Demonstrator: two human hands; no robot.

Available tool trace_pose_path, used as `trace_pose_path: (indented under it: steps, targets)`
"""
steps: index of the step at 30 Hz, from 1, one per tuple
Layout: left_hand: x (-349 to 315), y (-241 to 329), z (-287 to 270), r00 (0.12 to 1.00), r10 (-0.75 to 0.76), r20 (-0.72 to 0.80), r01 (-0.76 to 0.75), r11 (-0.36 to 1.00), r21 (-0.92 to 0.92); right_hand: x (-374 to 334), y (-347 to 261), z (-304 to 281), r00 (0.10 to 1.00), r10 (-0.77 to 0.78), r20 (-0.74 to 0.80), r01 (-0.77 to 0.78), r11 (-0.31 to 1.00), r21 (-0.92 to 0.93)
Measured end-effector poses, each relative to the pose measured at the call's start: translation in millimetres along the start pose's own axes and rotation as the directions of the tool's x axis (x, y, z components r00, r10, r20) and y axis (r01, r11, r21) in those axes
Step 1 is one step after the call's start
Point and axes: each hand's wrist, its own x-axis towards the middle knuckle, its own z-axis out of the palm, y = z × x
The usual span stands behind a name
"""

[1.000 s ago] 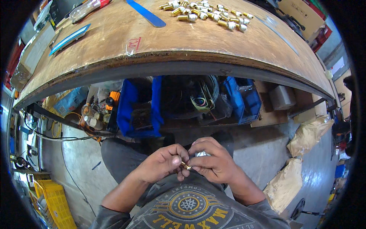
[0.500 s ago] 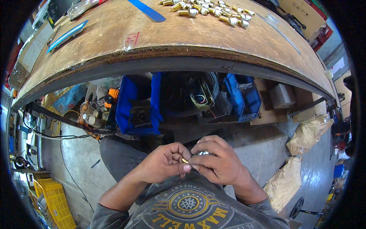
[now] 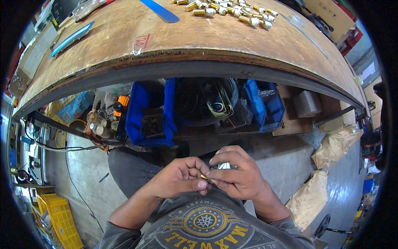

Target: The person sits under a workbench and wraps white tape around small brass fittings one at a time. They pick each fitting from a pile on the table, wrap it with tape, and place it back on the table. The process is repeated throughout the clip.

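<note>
Mid-assembly, by the look of it: left hand [image 3: 178,182] and right hand [image 3: 236,176] pressed close together just below the counter [image 3: 199,45] edge, above the lap, both pinching one small brass fitting [image 3: 204,177] between fingertips, a silvery bit [image 3: 226,166] tucked in the right hand. Far up on the counter, beside a blue strip [image 3: 159,10], a row of similar brass pieces [image 3: 226,9], seemingly finished or waiting. Hard to tell which; fitting mostly hidden by fingers, counter's far end cut off.
</note>
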Motion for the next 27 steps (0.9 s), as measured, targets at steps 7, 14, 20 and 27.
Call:
trace_pose_path:
  steps: [7,14,20,27]
  targets:
    - [0.3,-0.5,3.9,0.996,0.027,-0.08,-0.022,0.998,0.064,0.2,0.0,1.2,1.0,-0.004,-0.014,0.004,0.999,0.032]
    - [1.5,-2.7,5.6,0.995,0.05,-0.089,-0.042,0.995,0.089,-0.7,0.0,1.2,0.999,-0.036,-0.016,0.036,0.999,0.012]
    - [-2.6,-1.5,2.3,0.994,0.103,-0.039,-0.1,0.992,0.08,-1.4,-0.7,4.0,0.998,-0.044,-0.054,0.045,0.999,0.014]
    - [-4.3,2.8,7.8,0.988,0.149,-0.05,-0.144,0.985,0.091,-3.0,5.6,9.1,0.993,-0.083,-0.087,0.088,0.994,0.062]
